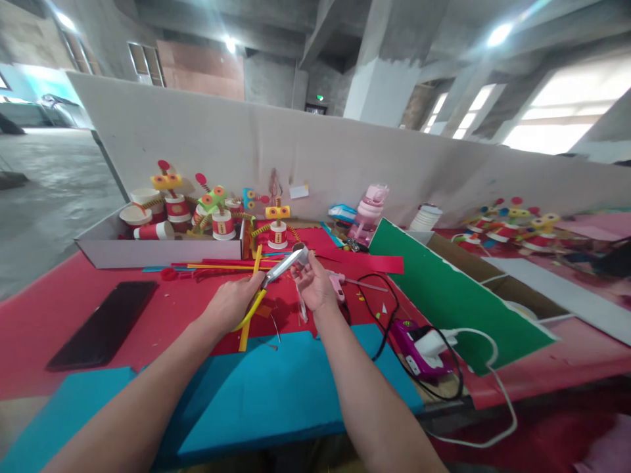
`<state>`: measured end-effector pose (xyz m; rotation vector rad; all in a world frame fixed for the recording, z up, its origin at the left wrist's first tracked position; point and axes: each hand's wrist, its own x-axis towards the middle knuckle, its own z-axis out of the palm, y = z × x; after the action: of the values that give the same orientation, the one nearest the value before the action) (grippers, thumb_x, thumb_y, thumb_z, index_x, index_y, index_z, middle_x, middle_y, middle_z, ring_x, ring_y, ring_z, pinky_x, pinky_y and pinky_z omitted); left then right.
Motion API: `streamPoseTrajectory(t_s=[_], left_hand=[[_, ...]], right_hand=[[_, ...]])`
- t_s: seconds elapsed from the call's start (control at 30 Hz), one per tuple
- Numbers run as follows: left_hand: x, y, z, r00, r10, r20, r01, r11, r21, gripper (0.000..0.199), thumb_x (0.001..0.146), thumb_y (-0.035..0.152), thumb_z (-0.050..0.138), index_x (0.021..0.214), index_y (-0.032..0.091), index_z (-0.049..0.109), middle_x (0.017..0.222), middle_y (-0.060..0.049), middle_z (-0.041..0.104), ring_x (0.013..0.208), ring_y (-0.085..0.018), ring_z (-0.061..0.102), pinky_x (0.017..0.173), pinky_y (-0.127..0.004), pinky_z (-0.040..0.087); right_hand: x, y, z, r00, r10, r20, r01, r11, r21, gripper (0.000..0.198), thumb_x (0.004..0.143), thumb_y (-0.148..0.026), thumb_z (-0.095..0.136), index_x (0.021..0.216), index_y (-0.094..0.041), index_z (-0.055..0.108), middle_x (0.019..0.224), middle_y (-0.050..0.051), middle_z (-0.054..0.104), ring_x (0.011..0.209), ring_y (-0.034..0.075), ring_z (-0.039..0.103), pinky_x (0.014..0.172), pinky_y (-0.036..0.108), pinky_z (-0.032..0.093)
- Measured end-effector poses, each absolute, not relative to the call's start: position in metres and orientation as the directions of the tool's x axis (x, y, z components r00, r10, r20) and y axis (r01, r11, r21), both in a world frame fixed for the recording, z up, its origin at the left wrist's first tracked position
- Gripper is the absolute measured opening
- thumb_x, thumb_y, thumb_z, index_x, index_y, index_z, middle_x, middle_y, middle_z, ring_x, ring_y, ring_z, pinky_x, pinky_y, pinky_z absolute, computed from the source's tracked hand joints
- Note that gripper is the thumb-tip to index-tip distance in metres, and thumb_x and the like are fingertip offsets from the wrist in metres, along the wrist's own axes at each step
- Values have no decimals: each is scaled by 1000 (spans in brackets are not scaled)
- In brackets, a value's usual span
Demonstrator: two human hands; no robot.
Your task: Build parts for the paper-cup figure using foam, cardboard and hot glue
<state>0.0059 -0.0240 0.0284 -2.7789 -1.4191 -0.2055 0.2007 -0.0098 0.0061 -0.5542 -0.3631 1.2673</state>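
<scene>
- While the left hand (235, 299) grips yellow-handled scissors (280, 268), their blades slant up, mid-frame, to a small pale roll (302, 255) pinched in the right hand (316, 287).
- Blue sheet (256, 401) along the near edge, bottom centre.
- Red tabletop (170, 315) between left hand and black phone (103, 325), frame left; green panel (453, 295) at right.

The scissor blades (280, 267) are smooth metal, their handle (255, 311) glossy plastic; the blue sheet (256, 401) looks like matt paper, the pink bottle (369, 211) shiny plastic.
</scene>
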Motion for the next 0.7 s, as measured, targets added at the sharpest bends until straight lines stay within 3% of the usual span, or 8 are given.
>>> streamPoseTrajectory(t_s=[0.4, 0.7], left_hand=[[4, -18, 21, 569, 806, 161, 814, -580, 29, 35, 93, 32, 33, 126, 22, 34, 106, -13, 64, 85, -27, 66, 58, -27, 43], [8, -20, 23, 546, 831, 107, 832, -553, 48, 25, 92, 28, 34, 116, 22, 38, 91, -9, 66, 78, -26, 67, 58, -27, 43]], right_hand=[[196, -6, 1, 348, 937, 41, -699, 288, -655, 11, 68, -25, 75, 77, -21, 70, 79, -3, 73, 68, 8, 64, 62, 17, 51], [193, -5, -2, 368, 926, 82, -659, 322, -680, 10, 71, -27, 73, 79, -22, 70, 82, -2, 74, 71, 9, 64, 65, 20, 50]])
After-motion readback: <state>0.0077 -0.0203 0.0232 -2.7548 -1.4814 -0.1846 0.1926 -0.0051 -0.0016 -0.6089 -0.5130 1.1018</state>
